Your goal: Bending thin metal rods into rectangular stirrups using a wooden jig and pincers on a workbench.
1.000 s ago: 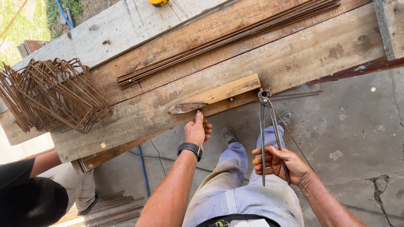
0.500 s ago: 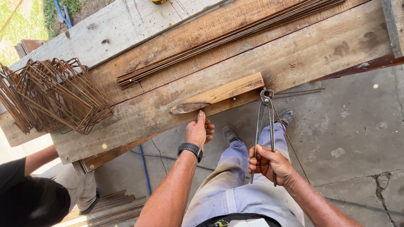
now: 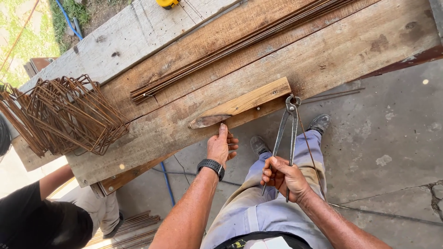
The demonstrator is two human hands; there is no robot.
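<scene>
My right hand (image 3: 284, 177) grips the long handles of steel pincers (image 3: 286, 136), whose jaws sit at the right end of a light wooden block (image 3: 242, 103) on the plank bench (image 3: 194, 115). A thin rusty wire (image 3: 309, 147) runs from the jaws down past that hand. My left hand (image 3: 221, 147), with a black watch on its wrist, rests its fingertips on the bench's front edge just below the block's pointed left end.
A bundle of straight rusty rods (image 3: 240, 46) lies along the bench. A heap of bent wire stirrups (image 3: 60, 115) sits at its left end. Another person in a black top (image 3: 41, 216) crouches at lower left. A yellow tape measure (image 3: 167, 3) sits at the top.
My right hand has slid up the pincer handles, toward the left. The left hand stays at the bench edge.
</scene>
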